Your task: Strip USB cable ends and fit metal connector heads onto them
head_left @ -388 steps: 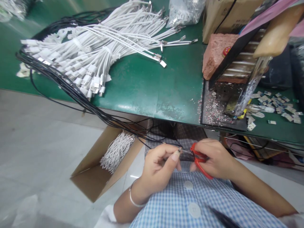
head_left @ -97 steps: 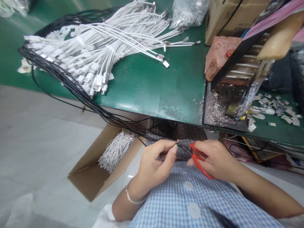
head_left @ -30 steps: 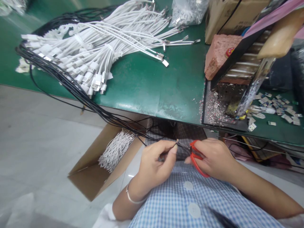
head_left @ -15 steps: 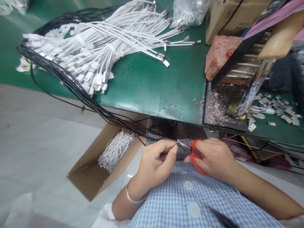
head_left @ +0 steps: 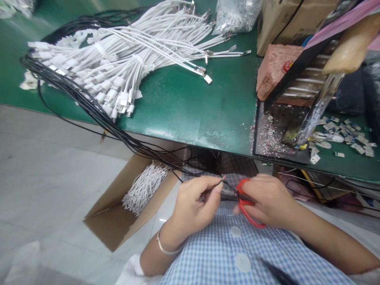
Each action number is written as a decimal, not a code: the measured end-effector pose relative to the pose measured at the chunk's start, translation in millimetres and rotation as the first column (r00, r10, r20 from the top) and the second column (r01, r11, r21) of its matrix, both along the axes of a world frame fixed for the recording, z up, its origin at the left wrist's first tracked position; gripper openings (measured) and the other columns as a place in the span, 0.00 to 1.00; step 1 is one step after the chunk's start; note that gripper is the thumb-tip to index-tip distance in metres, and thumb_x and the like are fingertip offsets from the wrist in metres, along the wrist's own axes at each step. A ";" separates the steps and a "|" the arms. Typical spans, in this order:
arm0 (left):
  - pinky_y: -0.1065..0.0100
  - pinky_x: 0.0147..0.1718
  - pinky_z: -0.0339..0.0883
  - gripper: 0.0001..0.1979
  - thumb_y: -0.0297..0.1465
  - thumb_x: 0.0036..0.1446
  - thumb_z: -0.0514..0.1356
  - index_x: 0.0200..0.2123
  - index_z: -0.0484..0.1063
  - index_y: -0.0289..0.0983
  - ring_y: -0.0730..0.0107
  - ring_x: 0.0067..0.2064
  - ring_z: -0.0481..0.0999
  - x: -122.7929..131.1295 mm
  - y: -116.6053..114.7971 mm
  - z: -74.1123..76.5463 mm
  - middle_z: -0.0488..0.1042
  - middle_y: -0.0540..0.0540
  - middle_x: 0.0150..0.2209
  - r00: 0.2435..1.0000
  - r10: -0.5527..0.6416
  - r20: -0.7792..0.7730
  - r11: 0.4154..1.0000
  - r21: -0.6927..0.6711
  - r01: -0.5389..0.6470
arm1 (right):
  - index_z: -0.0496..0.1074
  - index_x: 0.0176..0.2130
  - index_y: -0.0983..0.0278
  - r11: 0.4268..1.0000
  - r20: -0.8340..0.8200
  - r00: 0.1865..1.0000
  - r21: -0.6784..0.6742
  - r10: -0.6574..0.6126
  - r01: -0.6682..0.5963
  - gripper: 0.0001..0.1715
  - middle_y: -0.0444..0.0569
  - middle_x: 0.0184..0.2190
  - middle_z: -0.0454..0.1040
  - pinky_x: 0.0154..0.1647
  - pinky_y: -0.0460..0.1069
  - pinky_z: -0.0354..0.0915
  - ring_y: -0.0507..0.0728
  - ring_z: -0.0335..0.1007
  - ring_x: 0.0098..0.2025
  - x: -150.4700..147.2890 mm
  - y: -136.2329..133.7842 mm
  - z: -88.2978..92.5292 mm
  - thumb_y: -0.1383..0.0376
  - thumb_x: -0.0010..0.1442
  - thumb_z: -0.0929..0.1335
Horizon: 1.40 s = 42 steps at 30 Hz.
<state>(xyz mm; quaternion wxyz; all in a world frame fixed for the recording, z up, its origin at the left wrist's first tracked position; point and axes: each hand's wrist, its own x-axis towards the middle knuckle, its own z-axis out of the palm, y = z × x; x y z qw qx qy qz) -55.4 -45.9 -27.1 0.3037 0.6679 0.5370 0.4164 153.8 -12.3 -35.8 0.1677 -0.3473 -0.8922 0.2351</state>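
Between thumb and forefinger, my left hand (head_left: 197, 204) pinches the end of a black cable, with small reddish wire tips (head_left: 224, 178) sticking out past the fingertips. My right hand (head_left: 268, 200) grips red-handled scissors (head_left: 252, 219), fingers through the loops. Their dark blades point left toward the cable end and look parted; whether they touch the wires I cannot tell. From the left hand, the bundle of black cables (head_left: 101, 113) runs up and left over the table edge. Both hands are above my lap, in front of a blue checked garment (head_left: 213, 249).
A pile of white USB cables (head_left: 133, 51) covers the left of the green table (head_left: 190, 107). At right stand a brick (head_left: 273, 65), a soldering iron (head_left: 344, 51), a scrap-covered tray (head_left: 273, 134) and loose connectors (head_left: 356, 134). A cardboard box (head_left: 109, 225) with white cables stands below.
The scissors have turned slightly, and their handles have spread lower. Pale strands seen beside the cable end before no longer show; reddish tips are visible now. My left hand has hardly moved.
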 end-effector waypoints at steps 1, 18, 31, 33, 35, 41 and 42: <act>0.75 0.24 0.69 0.04 0.24 0.61 0.61 0.36 0.77 0.35 0.74 0.23 0.77 0.3 0.2 0.0 0.81 0.48 0.27 1.000 0.003 0.013 1.000 -0.003 -0.003 | 0.62 0.22 0.61 0.999 -0.040 0.999 -0.036 0.028 -0.029 0.27 0.41 0.15 0.66 0.26 0.47 0.51 0.50 0.59 0.18 0.7 -0.2 1.3 0.52 0.69 0.64; 0.75 0.22 0.68 0.04 0.25 0.61 0.62 0.37 0.77 0.36 0.75 0.22 0.76 0.7 -1.6 0.6 0.80 0.50 0.25 0.997 0.020 0.069 0.999 -0.050 -0.017 | 0.62 0.22 0.61 0.997 0.019 0.997 0.034 -0.074 0.074 0.27 0.41 0.14 0.64 0.26 0.47 0.51 0.51 0.58 0.18 4.0 3.8 -0.1 0.51 0.67 0.65; 0.76 0.22 0.67 0.04 0.24 0.61 0.61 0.37 0.77 0.35 0.76 0.22 0.75 1.2 -1.5 -0.6 0.79 0.50 0.25 0.997 0.003 0.078 0.999 -0.050 0.001 | 0.60 0.22 0.61 0.996 0.015 0.997 0.033 -0.080 0.079 0.27 0.40 0.15 0.62 0.25 0.47 0.51 0.50 0.57 0.18 5.6 1.9 -3.2 0.51 0.68 0.64; 0.76 0.22 0.67 0.04 0.25 0.62 0.61 0.37 0.77 0.35 0.76 0.22 0.75 1.3 -1.6 -0.7 0.79 0.50 0.25 0.997 0.004 0.077 0.998 -0.055 0.001 | 0.59 0.22 0.60 0.997 0.025 0.997 0.020 -0.079 0.079 0.26 0.40 0.15 0.62 0.25 0.47 0.51 0.51 0.57 0.18 6.1 2.1 -3.4 0.52 0.68 0.64; 0.75 0.22 0.67 0.04 0.25 0.62 0.61 0.37 0.77 0.35 0.75 0.22 0.75 1.3 -1.5 -0.4 0.79 0.49 0.25 0.997 0.007 0.074 0.998 -0.062 -0.002 | 0.59 0.22 0.60 0.997 0.032 0.996 0.003 -0.079 0.079 0.26 0.40 0.15 0.62 0.25 0.47 0.51 0.51 0.57 0.19 6.2 2.5 -3.0 0.52 0.68 0.64; 0.75 0.23 0.67 0.04 0.24 0.61 0.62 0.37 0.77 0.35 0.75 0.23 0.75 0.8 -0.7 0.6 0.79 0.49 0.25 0.997 -0.007 0.073 0.999 -0.035 0.009 | 0.58 0.22 0.60 0.996 0.043 0.997 -0.060 -0.064 0.067 0.25 0.40 0.14 0.62 0.24 0.47 0.50 0.50 0.57 0.18 4.6 3.1 -1.0 0.54 0.68 0.63; 0.75 0.23 0.67 0.04 0.24 0.61 0.62 0.37 0.77 0.35 0.75 0.23 0.75 0.7 -0.7 0.3 0.79 0.49 0.25 0.997 -0.008 0.076 1.000 -0.028 0.010 | 0.58 0.22 0.60 0.996 0.039 0.997 -0.055 -0.061 0.063 0.25 0.40 0.14 0.62 0.24 0.47 0.50 0.50 0.57 0.17 4.4 2.9 -1.1 0.54 0.68 0.63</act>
